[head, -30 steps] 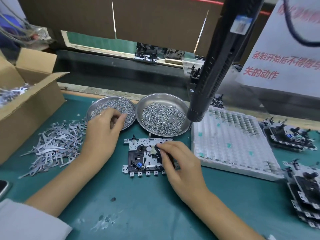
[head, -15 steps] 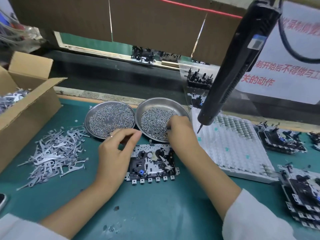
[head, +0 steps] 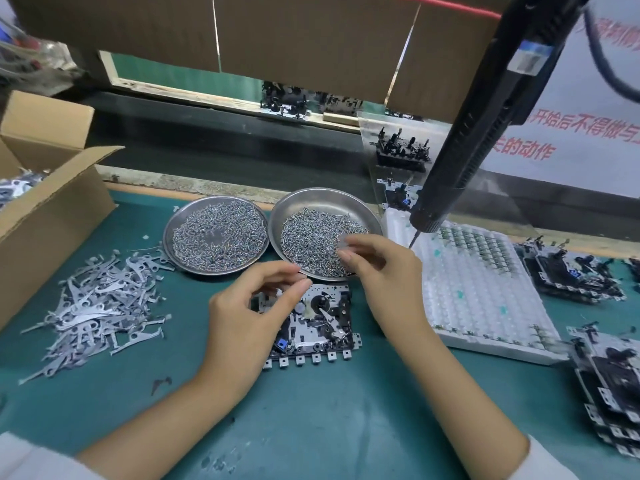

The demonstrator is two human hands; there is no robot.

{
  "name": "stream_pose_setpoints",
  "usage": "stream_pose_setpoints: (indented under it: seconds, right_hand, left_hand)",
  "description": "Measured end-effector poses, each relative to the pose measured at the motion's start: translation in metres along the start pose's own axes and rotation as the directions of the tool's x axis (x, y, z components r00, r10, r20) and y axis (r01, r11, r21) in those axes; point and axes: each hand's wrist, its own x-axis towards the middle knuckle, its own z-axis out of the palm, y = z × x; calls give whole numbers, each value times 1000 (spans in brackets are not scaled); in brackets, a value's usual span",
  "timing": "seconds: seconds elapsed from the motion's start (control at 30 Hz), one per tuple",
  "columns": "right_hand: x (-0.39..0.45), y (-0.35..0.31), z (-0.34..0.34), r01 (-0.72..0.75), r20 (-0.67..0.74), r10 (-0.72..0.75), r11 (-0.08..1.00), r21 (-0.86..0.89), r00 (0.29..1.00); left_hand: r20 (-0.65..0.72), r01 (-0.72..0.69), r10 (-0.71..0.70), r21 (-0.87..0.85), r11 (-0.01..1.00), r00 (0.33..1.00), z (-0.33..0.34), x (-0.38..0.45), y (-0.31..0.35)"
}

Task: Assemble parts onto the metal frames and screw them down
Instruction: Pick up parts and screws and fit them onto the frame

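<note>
The flat metal frame carrying black plastic parts point(head: 311, 327) is lying on the green counter point(head: 311, 427), just near of the two round steel dishes. The right hand point(head: 384, 271) is hovering over the right dish of small screws point(head: 322, 237), fingertips drawn into a pinch; whether a screw is in the grip cannot be told. The left hand point(head: 249, 317) is poised over the frame's left side, thumb and forefinger nearly meeting, apparently holding nothing. Judgement: take one screw only, seat it upright in its hole, steady the frame, then bring down the hanging black electric screwdriver point(head: 485, 123).
</note>
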Motion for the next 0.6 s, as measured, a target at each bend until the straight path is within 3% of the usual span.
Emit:
stream_pose_setpoints:
  seconds: [0.13,0.2,0.27,0.37,0.5,0.6]
  right_hand:
    - [2,2,3,104,-6,-108,972,-211,994]
    - [0,0,3,138,13,-139,968,-209,990]
    - [-7,-4,2,41,24,-42,999,6,999]
    - [-17,-10,1,-149,132,105,911,385,986]
    - [-26,-10,5,-275,292,132,801,531,947]
    - [-29,-9,9,-303,354,111,777,552,929]
  left_hand:
    - [21,-39,38,41,998,999,0,-1,-1]
    - [20,-39,39,41,998,999,0,-1,-1]
    - [22,-30,30,31,999,999,-1,-1,-1]
    - [29,-18,18,-3,1000,999,-2,-1,1]
    - [42,-2,3,-37,999,999,-1,-1,2]
    - [47,30,-27,-67,997,999,-1,-1,3]
